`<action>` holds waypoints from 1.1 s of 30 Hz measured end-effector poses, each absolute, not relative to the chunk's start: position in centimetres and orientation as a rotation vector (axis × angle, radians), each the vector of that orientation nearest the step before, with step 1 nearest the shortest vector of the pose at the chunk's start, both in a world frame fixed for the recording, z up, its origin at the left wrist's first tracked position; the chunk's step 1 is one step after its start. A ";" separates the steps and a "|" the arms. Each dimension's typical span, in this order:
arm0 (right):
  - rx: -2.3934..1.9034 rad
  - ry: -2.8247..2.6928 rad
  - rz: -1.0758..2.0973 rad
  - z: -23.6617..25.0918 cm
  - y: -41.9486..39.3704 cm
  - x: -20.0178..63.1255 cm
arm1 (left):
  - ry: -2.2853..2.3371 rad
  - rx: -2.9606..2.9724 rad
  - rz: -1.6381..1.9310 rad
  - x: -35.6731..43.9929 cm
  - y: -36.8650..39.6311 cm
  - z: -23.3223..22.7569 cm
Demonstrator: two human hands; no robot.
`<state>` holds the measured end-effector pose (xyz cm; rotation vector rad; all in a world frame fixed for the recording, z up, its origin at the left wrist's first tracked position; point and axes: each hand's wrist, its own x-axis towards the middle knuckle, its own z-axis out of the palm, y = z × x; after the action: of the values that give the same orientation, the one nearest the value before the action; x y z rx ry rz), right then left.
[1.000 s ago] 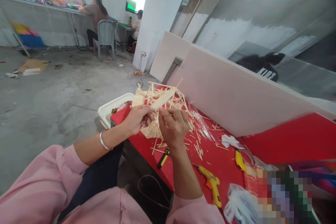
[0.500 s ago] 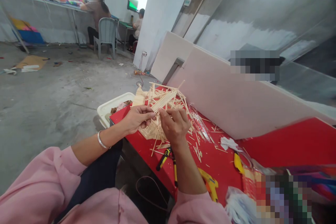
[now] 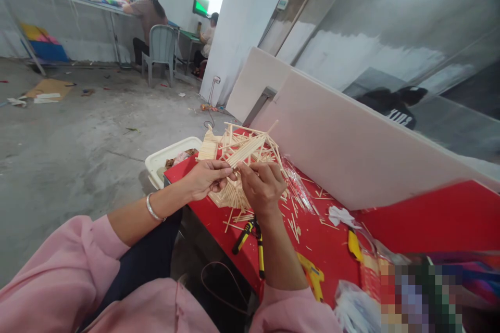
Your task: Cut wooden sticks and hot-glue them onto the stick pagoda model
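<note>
Two pink sleeves [image 3: 66, 265] lie nearest us, short of the red table [image 3: 332, 244], with a silvery bangle [image 3: 151, 207] on the left wrist. On the red table's near part we find a plastic bag [image 3: 353, 304], then a yellow glue gun [image 3: 312, 273], partly hidden by the right forearm, and a hand tool with black-and-yellow handles [image 3: 244, 238]. Above the red table we see the left hand [image 3: 211, 176], thumb and fingers pinched on the near end of a row of pale sticks [image 3: 247, 150], which slants up and away over the table. At that same end the right hand [image 3: 262, 184] has its fingertips drawn together; whether they clamp the row or a small piece, we cannot tell. Beneath, a heap of more sticks [image 3: 230, 197] covers part of the red table, and cut bits lie scattered on it near a crumpled white cloth [image 3: 340, 216]. Just beside the red table's left corner stands a white basin [image 3: 156, 162]. White boards [image 3: 312, 135] rise along the red table's far side. Well beyond the red table, we make out a grey chair [image 3: 161, 47] with a seated co-worker [image 3: 150, 21].
</note>
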<state>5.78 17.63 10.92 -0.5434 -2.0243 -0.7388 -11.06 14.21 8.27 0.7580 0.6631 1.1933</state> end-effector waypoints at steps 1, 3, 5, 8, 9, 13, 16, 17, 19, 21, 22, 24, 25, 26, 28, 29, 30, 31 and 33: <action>-0.536 -2.023 -0.737 10.9 17.6 5.8 | 0.661 0.759 1.193 -11.1 14.2 8.3; -0.527 -2.018 -0.734 10.9 17.7 5.8 | 0.656 0.756 1.196 -11.1 14.1 8.4; -0.523 -2.016 -0.731 11.0 17.6 5.7 | 0.657 0.753 1.195 -11.0 14.1 8.4; -0.522 -2.019 -0.722 10.9 17.7 5.7 | 0.656 0.757 1.191 -11.0 14.0 8.5; -0.519 -2.022 -0.718 10.9 17.7 5.8 | 0.657 0.760 1.188 -11.0 14.0 8.5; -0.505 -2.030 -0.700 10.8 17.8 5.8 | 0.675 0.762 1.183 -11.0 14.0 8.6; -0.500 -2.025 -0.691 10.7 17.8 5.8 | 0.677 0.765 1.189 -11.1 14.0 8.5; -0.500 -2.023 -0.687 10.7 17.8 5.8 | 0.676 0.769 1.189 -11.1 14.1 8.5; -0.504 -2.023 -0.679 10.7 17.8 5.7 | 0.676 0.776 1.187 -11.1 14.1 8.4; -0.506 -2.024 -0.670 10.8 17.8 5.7 | 0.679 0.784 1.185 -11.1 14.1 8.3; -0.502 -2.023 -0.670 10.8 17.8 5.8 | 0.681 0.788 1.182 -11.1 14.1 8.3; -0.488 -2.023 -0.675 10.8 17.8 5.8 | 0.684 0.790 1.175 -11.1 14.1 8.2; -0.484 -2.023 -0.681 10.8 17.8 5.8 | 0.687 0.790 1.172 -11.1 14.1 8.3; -0.485 -2.025 -0.689 10.9 17.8 5.8 | 0.688 0.789 1.172 -11.1 14.1 8.3; -0.490 -2.031 -0.700 10.9 17.8 5.8 | 0.689 0.782 1.178 -11.1 14.1 8.3; -0.493 -2.032 -0.703 10.8 17.9 5.8 | 0.687 0.778 1.182 -11.1 14.1 8.4; -0.495 -2.032 -0.705 10.8 17.9 5.8 | 0.684 0.774 1.186 -11.1 14.1 8.4; -0.496 -2.033 -0.707 10.8 17.9 5.8 | 0.682 0.771 1.188 -11.0 14.1 8.4; -0.499 -2.039 -0.705 10.8 18.0 5.9 | 0.682 0.771 1.189 -11.0 14.1 8.4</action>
<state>5.88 17.95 10.78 -0.4987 -2.0388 -0.7048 -11.02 14.08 8.41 0.7715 0.6815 1.1894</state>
